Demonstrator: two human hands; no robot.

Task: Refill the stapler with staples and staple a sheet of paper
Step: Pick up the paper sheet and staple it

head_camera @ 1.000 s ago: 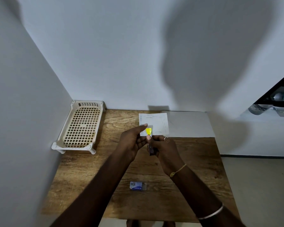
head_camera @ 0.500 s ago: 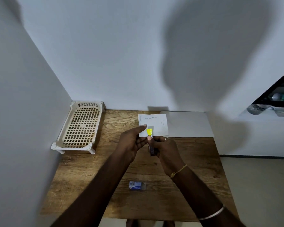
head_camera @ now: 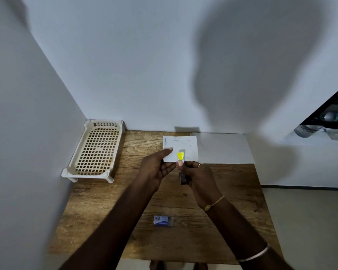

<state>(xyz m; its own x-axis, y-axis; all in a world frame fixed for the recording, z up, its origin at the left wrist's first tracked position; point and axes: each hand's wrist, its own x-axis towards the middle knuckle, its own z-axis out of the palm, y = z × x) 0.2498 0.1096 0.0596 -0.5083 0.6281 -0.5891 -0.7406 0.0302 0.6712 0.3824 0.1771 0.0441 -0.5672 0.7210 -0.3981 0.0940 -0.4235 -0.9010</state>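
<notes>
My right hand grips a small stapler with a yellow tip and a dark body, held upright above the table. My left hand holds the lower left edge of a small white sheet of paper, thumb on top. The yellow tip overlaps the sheet's lower edge. Whether the paper sits inside the stapler's jaw I cannot tell. A small blue and white staple box lies on the wooden table near the front, below my hands.
A cream plastic slotted tray stands at the back left against the wall. A larger white sheet lies at the back right of the table. The table's right edge drops to a light floor.
Both hands, the stapler and the small sheet have stayed almost still; the stapler's yellow tip has shifted only slightly against the sheet's lower edge.
</notes>
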